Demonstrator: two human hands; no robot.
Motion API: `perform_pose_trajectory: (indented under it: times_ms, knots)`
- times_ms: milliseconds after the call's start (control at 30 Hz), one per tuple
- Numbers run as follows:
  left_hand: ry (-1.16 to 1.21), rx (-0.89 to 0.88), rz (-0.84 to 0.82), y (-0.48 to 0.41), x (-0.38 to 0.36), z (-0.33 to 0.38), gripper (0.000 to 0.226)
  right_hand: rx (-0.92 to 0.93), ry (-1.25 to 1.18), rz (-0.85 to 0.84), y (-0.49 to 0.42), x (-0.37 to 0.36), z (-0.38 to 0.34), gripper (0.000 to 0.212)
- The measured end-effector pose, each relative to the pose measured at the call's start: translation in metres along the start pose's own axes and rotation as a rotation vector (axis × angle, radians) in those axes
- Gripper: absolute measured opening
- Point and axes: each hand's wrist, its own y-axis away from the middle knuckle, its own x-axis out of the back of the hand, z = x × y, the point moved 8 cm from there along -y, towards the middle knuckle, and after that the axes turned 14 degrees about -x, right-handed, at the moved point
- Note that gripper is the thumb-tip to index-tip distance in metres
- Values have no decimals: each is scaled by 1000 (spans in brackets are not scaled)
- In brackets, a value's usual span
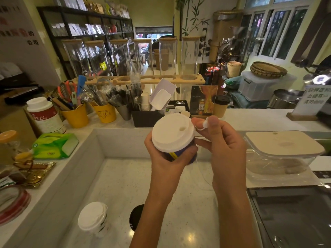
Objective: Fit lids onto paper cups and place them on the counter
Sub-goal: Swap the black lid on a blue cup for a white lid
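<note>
My left hand [166,158] grips a dark blue paper cup [180,154], tilted toward me, with a white lid [172,132] sitting on top. My right hand [222,145] pinches the lid's small white stopper tab [205,124] between thumb and forefinger, just right of the rim; the sip hole is uncovered. On the lower counter [125,185] near me stands a white cup with a white lid [93,218]. Beside it a black-lidded cup [136,217] is partly hidden behind my left forearm. A brown cup with a black lid [221,106] stands on the raised ledge.
The raised ledge carries yellow tubs of utensils [103,111], a black organiser with scoops [145,117], a white canister [45,115] and a green tissue pack [55,144]. A clear container with a cream lid [283,149] is at right, a dark glass panel [293,215] below it.
</note>
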Motion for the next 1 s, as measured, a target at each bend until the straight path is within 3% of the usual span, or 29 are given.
perform_pose_trajectory:
  times_ms: [133, 200, 267, 300, 433, 567, 900, 1000]
  knots:
    - [-246, -346, 108, -4, 10, 37, 94, -95, -139, -84, 1, -4, 9, 34]
    - [-555, -525, 86, -2, 7, 60, 87, -139, -153, -74, -1, -2, 15, 34]
    - [-781, -526, 85, 0, 3, 66, 88, -149, -176, -42, -2, 3, 16, 33]
    - [-727, -457, 74, 0, 1, 66, 91, -134, -189, -29, -1, 6, 13, 35]
    - [11, -29, -41, -1, -15, 33, 86, -41, -99, -52, 4, 13, -8, 38]
    - [92, -5, -14, 1, -16, 17, 86, -7, 13, -83, 9, 13, -13, 37]
    - [85, 25, 13, 0, -8, 9, 86, -33, -70, -153, 5, 2, -9, 30]
    - [241, 115, -42, 1, -10, 1, 88, -23, -51, -174, 6, 0, -9, 33]
